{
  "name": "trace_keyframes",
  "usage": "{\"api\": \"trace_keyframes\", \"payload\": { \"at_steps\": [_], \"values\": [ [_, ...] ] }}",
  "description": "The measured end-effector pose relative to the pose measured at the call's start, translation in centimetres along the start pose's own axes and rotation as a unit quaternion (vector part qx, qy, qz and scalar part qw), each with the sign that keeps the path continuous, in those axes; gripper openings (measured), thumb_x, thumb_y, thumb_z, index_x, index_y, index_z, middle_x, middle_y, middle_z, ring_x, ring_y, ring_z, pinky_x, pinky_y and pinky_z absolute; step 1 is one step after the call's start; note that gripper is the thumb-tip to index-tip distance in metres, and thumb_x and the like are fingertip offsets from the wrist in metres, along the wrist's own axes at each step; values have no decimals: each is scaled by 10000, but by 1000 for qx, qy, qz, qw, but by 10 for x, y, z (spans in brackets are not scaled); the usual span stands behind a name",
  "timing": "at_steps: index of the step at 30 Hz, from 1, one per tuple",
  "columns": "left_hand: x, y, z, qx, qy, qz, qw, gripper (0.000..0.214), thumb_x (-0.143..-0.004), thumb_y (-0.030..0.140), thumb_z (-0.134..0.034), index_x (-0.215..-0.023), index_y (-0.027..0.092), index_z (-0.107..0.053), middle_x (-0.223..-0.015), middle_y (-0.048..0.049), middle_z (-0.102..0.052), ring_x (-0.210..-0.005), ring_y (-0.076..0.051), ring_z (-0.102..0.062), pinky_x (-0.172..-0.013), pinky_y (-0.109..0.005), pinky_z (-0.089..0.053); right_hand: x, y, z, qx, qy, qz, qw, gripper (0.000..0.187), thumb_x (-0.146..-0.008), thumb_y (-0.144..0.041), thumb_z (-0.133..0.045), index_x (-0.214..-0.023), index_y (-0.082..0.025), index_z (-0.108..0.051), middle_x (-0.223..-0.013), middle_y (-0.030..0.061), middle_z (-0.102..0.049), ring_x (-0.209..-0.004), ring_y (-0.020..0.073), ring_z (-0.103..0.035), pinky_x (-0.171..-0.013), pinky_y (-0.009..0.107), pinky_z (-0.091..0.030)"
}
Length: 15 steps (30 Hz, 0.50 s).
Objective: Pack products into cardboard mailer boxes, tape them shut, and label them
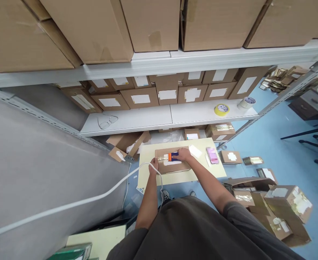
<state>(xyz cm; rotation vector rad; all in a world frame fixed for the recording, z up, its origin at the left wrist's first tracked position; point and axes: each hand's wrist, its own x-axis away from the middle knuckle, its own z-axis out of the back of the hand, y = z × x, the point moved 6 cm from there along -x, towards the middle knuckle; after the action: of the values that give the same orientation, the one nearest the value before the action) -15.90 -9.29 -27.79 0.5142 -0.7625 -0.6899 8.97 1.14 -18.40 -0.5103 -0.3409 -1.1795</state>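
A flat cardboard box (184, 167) lies on the cream table (148, 180) in front of me, with shiny clear tape and a white label on its top. My left hand (153, 166) is closed around the box's left edge. In my right hand (183, 155) is a small orange and dark-blue hand tool (172, 156), whose exact kind is too small to tell. Its orange end points left, along the strip of tape (162, 159). White paper (195, 151) sits just right of the box, and pink packets (213, 156) lie further right.
A white cable (104, 195) crosses before my left forearm. Ahead, the shelf (148, 117) carries labelled boxes, eyeglasses (107, 122), a yellow tape roll (221, 109) and a clear roll (247, 103). An open carton (129, 144) stands left; a large carton with boxes (296, 234) is at right.
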Motion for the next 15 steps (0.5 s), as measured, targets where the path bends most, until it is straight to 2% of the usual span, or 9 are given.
{"api": "trace_keyframes", "payload": {
  "at_steps": [4, 8, 11, 15],
  "values": [
    [7, 12, -16, -84, -9, 2, 996, 564, -1128, 566, -427, -1463, 163, -635, -1396, -234, -775, -1340, -366, -734, -1070, -436, -554, -3, -5, -5, 4, 0, 7, 1000, 802, -978, -809, -642, -1313, -100, -810, -1354, 244, -787, -1281, 367, -746, -1004, 356, -567],
    [9, 12, -17, -135, -13, 1, 991, 570, -1143, 576, -343, -1455, 171, -596, -1358, -247, -783, -1293, -372, -753, -1032, -442, -553, 1, 4, -3, -5, 6, 13, 1000, 775, -965, -828, -651, -1260, -135, -832, -1321, 218, -805, -1263, 347, -750, -973, 328, -560],
    [7, 11, -16, -157, -20, 1, 987, 542, -1149, 548, -319, -1425, 170, -593, -1309, -250, -795, -1266, -387, -760, -1021, -457, -549, 14, 49, 4, -6, 9, -12, 1000, 710, -955, -820, -681, -1183, -170, -856, -1244, 188, -832, -1170, 326, -777, -891, 306, -552],
    [0, 8, -18, -167, -28, -8, 986, 561, -1154, 539, -280, -1446, 165, -580, -1304, -256, -791, -1271, -394, -756, -1030, -468, -546, 47, 140, 22, 18, 32, -75, 996, 644, -971, -770, -712, -1068, -153, -871, -1157, 227, -831, -1070, 319, -781, -806, 314, -504]
  ]
}}
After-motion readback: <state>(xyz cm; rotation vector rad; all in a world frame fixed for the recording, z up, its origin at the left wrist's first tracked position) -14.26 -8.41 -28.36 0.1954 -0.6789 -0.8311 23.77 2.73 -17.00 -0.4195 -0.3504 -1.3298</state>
